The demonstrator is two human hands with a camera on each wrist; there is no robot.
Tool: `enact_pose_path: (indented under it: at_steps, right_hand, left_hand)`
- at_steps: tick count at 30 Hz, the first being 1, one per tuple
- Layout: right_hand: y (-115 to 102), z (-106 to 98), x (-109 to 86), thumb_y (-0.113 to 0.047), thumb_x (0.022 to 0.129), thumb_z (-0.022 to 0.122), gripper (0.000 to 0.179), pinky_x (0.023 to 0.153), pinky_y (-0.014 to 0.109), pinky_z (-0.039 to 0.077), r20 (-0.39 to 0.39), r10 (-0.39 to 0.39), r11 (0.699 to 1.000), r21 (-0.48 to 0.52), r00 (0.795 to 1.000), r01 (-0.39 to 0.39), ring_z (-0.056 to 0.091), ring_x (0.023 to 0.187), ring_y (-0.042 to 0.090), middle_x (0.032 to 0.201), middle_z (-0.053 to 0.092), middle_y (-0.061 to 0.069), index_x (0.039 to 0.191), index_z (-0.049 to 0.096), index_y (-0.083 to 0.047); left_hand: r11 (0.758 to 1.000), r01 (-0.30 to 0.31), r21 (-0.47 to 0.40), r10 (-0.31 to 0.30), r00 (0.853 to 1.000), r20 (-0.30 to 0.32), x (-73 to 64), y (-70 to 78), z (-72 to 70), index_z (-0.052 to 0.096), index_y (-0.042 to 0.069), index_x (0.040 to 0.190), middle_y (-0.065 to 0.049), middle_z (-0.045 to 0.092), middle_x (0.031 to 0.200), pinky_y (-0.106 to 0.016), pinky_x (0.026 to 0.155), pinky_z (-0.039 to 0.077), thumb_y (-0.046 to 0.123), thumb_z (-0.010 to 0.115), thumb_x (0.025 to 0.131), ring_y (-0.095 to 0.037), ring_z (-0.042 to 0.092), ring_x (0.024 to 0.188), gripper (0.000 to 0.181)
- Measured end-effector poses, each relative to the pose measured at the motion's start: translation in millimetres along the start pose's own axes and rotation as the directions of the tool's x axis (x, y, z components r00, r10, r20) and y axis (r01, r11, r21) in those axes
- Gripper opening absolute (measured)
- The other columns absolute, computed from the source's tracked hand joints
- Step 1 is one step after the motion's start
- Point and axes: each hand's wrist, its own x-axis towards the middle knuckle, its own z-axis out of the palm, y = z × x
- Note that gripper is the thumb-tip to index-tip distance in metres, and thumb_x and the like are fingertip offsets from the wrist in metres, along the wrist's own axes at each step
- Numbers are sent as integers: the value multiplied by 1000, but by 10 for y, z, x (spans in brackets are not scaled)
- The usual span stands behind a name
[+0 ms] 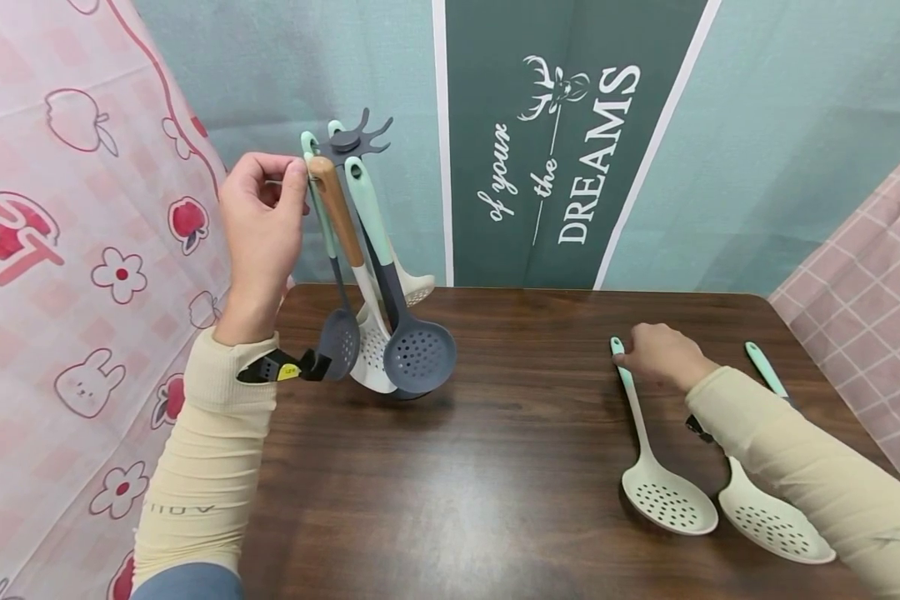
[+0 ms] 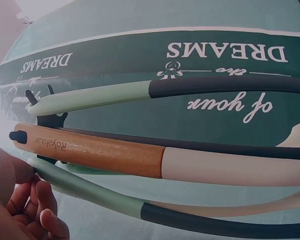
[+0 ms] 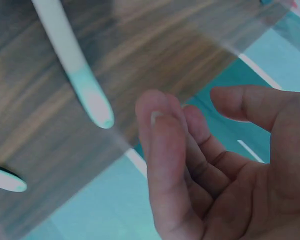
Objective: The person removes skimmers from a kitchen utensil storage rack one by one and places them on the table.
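hanging utensils (image 1: 420, 357) left | ladles (image 1: 669, 500) right, on table (image 1: 510, 433) | cloth (image 1: 390, 75) behind

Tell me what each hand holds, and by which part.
Left hand: the leftmost gray spoon, pinched at the top end of its mint handle. Right hand: nothing held.

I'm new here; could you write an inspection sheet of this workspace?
Surface: dark wooden table.
Job's things: hanging utensils on a grey pronged holder; on the table, two cream skimmers and a third utensil, partly hidden.
Clutter: nothing seen.
Left hand: pinches a green-handled utensil.
Right hand: thumb and fingers apart, holding nothing, near a skimmer's handle.
Cables: nothing seen.
Surroundings: lettered teal cloth behind; pink printed cloth left, pink checked cloth right.
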Motion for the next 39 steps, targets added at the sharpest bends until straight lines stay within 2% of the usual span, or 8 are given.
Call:
enact_pose_path:
  at_steps: [3,7,16,22,28,34,39]
  right_hand:
    - [-108,-122,-10,-23,99,62,28,48,34,41,-35,-37,999,-9,999,37,53,52,17,61,57,4,77,64,-5]
    - [-274,-256,-22,-21,98,63,24,54,39,46,-111,-82,997,-22,990,80,57,60,21,74,64,8,91,67,1]
    - [-679,-404,26,-21,98,62,21,55,37,43,-184,-159,987,-34,970,155,54,58,19,68,61,4,86,67,-5]
    - [-1009,-443,86,-20,96,64,18,61,39,45,-262,-235,971,-21,936,238,54,61,20,72,63,4,86,66,-5]
    - [-1348,-446,154,-24,97,65,16,65,42,48,-289,-274,953,44,917,299,60,67,21,81,68,5,97,66,-8]
    - [-1649,-412,200,-35,99,66,33,78,45,54,-323,-347,910,112,881,399,70,86,22,104,74,8,119,64,-9]
    - [-1841,-406,229,-35,100,66,37,83,43,53,-346,-407,869,136,845,475,69,93,20,111,73,6,128,61,-12]
  left_hand:
    - [1000,-9,19,9,1000,-2,-13,12,6,69,8,97,5,60,87,-24,66,44,16,66,100,-11,57,68,9]
    - [999,-24,42,25,1000,-9,-23,4,10,69,7,100,6,60,87,-24,66,43,16,66,100,-10,56,69,11]
    - [997,-55,60,56,998,-14,-48,11,7,69,5,99,8,59,83,-23,62,41,16,66,100,-8,55,66,12]
    - [991,-116,66,117,993,-10,-95,42,-5,69,-1,99,12,58,79,-24,60,41,16,63,101,-9,54,64,18]
    - [991,-123,60,124,992,-16,-109,63,-9,69,-1,98,14,59,78,-24,60,42,15,63,101,-8,55,62,18]
    - [988,-134,74,135,991,-12,-119,75,-15,70,-3,97,15,58,75,-24,60,42,16,64,101,-9,54,62,20]
    - [988,-132,76,133,991,-7,-133,99,-23,71,-4,98,15,59,74,-24,60,42,16,66,100,-9,54,63,21]
